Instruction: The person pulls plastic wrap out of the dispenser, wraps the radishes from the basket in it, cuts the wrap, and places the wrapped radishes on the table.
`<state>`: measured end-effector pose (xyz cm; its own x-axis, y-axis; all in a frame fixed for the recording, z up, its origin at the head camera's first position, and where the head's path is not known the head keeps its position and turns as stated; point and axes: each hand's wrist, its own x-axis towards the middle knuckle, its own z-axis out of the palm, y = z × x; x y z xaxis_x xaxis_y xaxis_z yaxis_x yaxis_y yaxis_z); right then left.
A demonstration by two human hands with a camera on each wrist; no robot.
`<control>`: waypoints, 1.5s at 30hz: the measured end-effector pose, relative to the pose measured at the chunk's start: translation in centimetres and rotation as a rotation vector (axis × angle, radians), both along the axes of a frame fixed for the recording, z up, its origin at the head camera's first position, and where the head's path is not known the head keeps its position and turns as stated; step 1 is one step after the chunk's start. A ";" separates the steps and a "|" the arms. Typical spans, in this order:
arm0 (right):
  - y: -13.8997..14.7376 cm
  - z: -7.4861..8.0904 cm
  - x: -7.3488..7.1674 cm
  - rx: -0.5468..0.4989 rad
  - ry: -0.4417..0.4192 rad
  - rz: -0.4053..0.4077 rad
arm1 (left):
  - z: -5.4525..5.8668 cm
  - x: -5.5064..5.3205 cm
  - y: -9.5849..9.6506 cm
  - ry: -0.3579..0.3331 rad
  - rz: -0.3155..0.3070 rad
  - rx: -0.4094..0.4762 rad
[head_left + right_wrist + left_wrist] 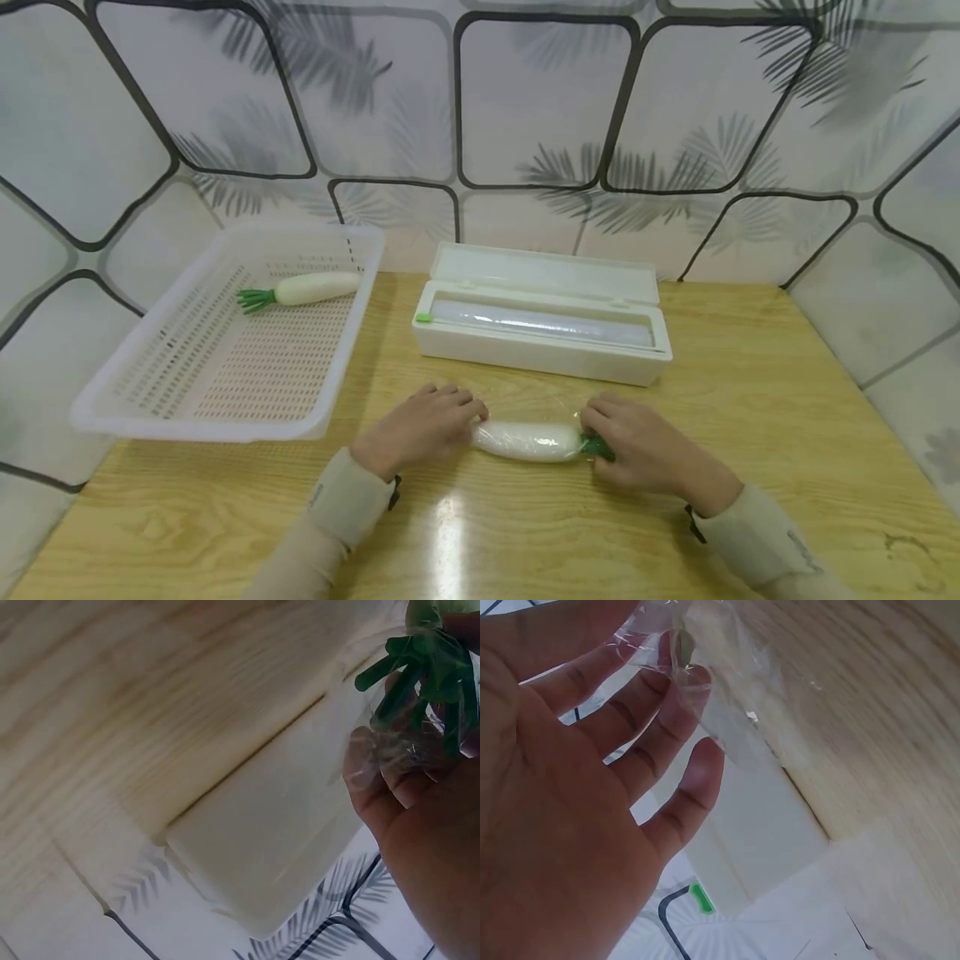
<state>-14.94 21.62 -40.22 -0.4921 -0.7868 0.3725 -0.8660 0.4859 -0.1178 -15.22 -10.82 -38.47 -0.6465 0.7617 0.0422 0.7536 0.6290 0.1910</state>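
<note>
In the head view, a white radish (528,441) with a green top (597,447) lies in clear plastic wrap between both hands. At its left end, my left hand (427,423) pinches the wrap. My right hand (645,442) is at the leafy end, gripping the wrap around the stems. The left wrist view shows crinkled plastic wrap (735,682) at the fingertips, fingers bent; the thumb's tip is hidden. Up close in the right wrist view, green stems (401,694) show through the film beside the curled fingers.
Behind the hands stands a white wrap dispenser (540,357), lid (543,273) raised, a film roll (540,322) inside and a green slider (423,317) at its left. A white perforated basket (206,431) holds another radish (317,287). Patterned cloth (547,100) backs the wooden table (787,433).
</note>
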 end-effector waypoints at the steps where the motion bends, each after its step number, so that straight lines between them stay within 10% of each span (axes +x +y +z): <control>1: 0.1 -0.1 0.0 -0.007 -0.018 -0.004 | 0.0 0.0 0.0 0.006 0.003 -0.001; 16: 2.1 0.2 -2.2 -0.085 -0.593 -0.111 | -0.6 -0.3 0.1 0.071 0.057 0.027; 25: 1.8 -0.2 -2.6 -0.125 -0.525 -0.152 | -1.3 -1.0 0.2 0.036 0.111 0.052; 34: 1.8 0.0 -1.5 0.009 -0.197 -0.187 | -1.3 -1.3 0.7 0.055 0.109 0.022; 45: 2.5 -0.2 -2.5 -0.114 -0.294 -0.138 | -1.0 -1.5 0.9 -0.061 0.150 0.069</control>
